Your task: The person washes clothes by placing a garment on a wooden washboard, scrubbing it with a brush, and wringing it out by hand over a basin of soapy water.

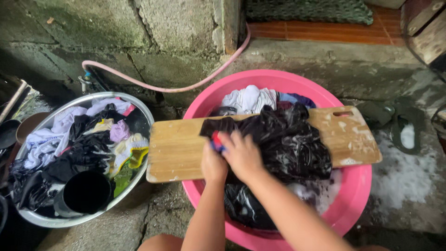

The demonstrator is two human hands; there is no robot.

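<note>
Both hands met over the near edge of a wooden board (186, 153) that lay across a pink basin (357, 186), its long axis running left to right. The right hand (242, 155) lay on top, fingers curled down together over a small brush (216, 142), red and blue, of which only a corner showed at the fingertips. The left hand (213, 166) sat just beside and partly under it, closed around the same spot; whether it gripped the brush or the cloth could not be told. A wet black garment (290, 146) was spread on the board directly to the right of the fingers, soapy, its lower end hanging into the basin. So the cloth lay rightward and slightly away from the hands, nearer the right one. White clothes (248, 99) sat behind the board, and a metal basin (144, 114) of laundry stood well to the left.
</note>
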